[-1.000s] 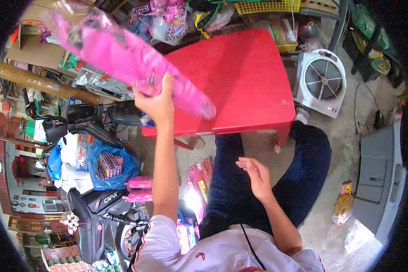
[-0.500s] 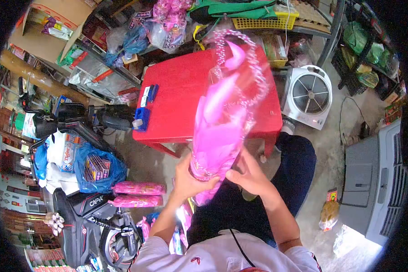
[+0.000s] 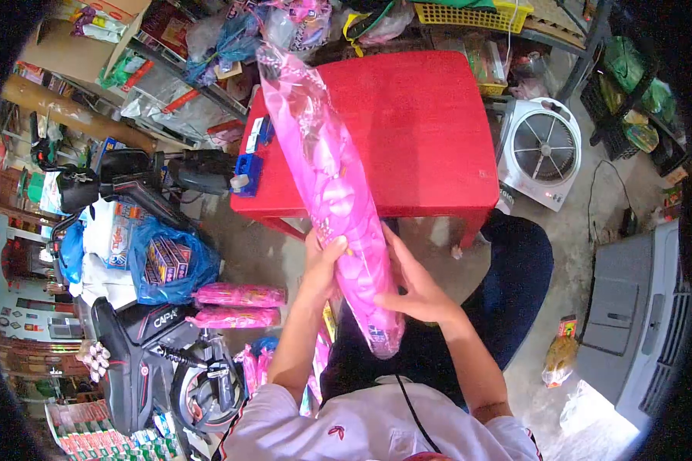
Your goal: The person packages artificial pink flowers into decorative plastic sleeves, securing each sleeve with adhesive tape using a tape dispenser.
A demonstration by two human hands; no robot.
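I hold a long, shiny pink bundle in clear plastic (image 3: 338,192) between both hands, tilted with its top toward the upper left. My left hand (image 3: 321,265) grips its left side, the thumb lying across the front. On the right side, lower down, my right hand (image 3: 419,288) presses against the plastic with fingers curved around its edge. A patterned cord shows through the clear upper end. The bundle's upper part overlaps the red table (image 3: 423,131) in this view, and its lower end hangs over my lap.
A blue tape dispenser (image 3: 244,178) sits at the table's left edge. To the right stands a white box fan (image 3: 544,146). Similar pink packages (image 3: 237,306) lie at left beside a blue bag (image 3: 173,265) and a black motorbike (image 3: 134,353). A grey appliance (image 3: 623,307) is at far right.
The bundle has swung from leaning right to leaning left. Its cord, which looped loosely above the top, now lies along the plastic's upper end. My right hand has shifted along the side.
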